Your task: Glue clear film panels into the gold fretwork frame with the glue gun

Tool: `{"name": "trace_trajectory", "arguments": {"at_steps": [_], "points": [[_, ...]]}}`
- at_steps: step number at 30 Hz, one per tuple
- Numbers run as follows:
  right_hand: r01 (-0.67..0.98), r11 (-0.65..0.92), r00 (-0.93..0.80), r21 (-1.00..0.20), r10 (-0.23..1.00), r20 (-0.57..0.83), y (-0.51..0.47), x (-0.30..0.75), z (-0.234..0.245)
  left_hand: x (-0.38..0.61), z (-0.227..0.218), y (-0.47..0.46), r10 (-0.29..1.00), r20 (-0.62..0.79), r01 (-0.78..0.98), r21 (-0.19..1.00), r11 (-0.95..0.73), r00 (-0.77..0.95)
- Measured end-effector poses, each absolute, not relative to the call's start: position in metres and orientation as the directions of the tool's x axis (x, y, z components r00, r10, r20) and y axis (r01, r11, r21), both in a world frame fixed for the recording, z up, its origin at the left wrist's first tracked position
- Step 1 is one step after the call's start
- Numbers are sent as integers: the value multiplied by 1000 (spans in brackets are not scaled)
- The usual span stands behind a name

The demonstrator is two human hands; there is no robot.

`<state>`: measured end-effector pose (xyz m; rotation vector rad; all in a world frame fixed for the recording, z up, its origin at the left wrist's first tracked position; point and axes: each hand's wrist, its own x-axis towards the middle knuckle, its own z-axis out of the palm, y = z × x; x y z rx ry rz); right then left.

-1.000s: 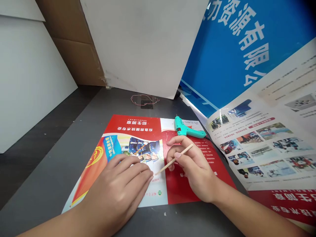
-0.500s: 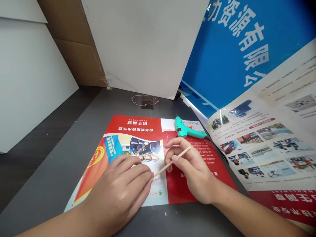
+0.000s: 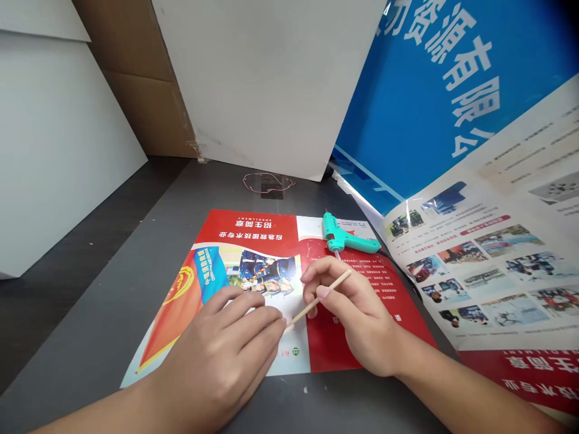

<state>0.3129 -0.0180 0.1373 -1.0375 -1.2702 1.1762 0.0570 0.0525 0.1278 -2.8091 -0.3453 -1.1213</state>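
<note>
A large white board [image 3: 257,78] leans at a tilt against the back of the dark grey worktop [image 3: 149,265], with brown cardboard [image 3: 140,102] behind it to the left. Further left, a white panel [image 3: 58,138] rises from a darker surface [image 3: 58,271]. To the right, a blue banner [image 3: 407,108] with large white Chinese characters slants upward, partly covered by a printed paper poster [image 3: 479,259]. A thin pink outline [image 3: 269,182] marks the worktop near the white board's foot. The light is even.
</note>
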Motion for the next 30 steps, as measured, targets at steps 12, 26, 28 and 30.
{"name": "trace_trajectory", "arguments": {"at_steps": [12, 26, 28, 30], "points": [[-61, 104, -88, -993, 990, 109, -19, 311, 141, 53, 125, 52, 166, 677, 240, -17, -971, 717], [-55, 97, -118, -994, 988, 103, -21, 310, 144, 51, 125, 53, 160, 645, 214, -5, -977, 747], [-53, 105, -122, -993, 986, 110, -21, 310, 144, 49, 125, 54, 158, 642, 210, -5, -978, 750], [-52, 117, -127, -992, 984, 123, -20, 310, 144, 48, 125, 54, 157, 640, 206, -2, -978, 752]]}}
